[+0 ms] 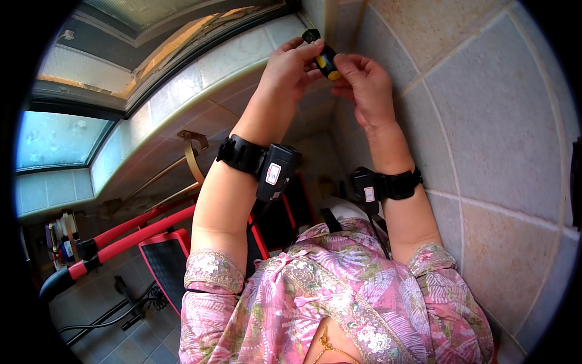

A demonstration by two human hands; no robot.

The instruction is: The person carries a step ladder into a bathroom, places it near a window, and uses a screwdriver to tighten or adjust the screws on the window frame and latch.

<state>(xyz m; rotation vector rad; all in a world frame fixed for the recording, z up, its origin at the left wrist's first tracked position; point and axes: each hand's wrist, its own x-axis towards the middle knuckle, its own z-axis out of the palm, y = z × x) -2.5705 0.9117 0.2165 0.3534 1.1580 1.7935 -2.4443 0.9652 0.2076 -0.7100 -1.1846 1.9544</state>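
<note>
Head view: left hand is grasping the black-and-yellow handle, lower end pointing toward the right hand; can't tell if that's gripping too. I'd be keeping left firm, right light.

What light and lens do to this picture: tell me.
Head view: fisheye distortion bows the wall tiles and windowsill; daylight brightens the bluish windowpane; shadow dims the space between the forearms; the black-and-yellow handle has a clear outline.
</note>
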